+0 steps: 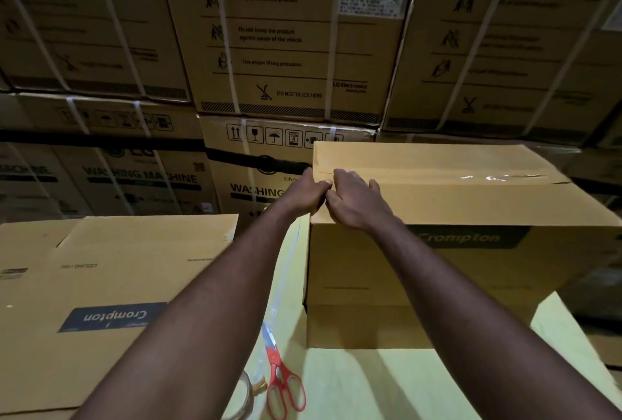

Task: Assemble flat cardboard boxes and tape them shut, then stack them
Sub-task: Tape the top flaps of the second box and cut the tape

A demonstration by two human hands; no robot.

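An assembled brown Crompton box point(454, 261) stands on the yellow work surface point(370, 382) at the right. A strip of clear tape point(498, 178) runs along its top seam. My left hand point(308, 194) sits at the box's near left top corner, fingers wrapped over the left edge where the tape ends. My right hand point(355, 199) lies beside it on the top, fingers spread flat and pressing the tape end. A flat, unfolded Crompton box point(111, 291) lies to the left.
Red-handled scissors point(281, 382) lie on the surface near the front, beside a roll of clear tape point(244, 396) partly hidden under my left forearm. A wall of strapped washing machine cartons point(286, 49) rises close behind.
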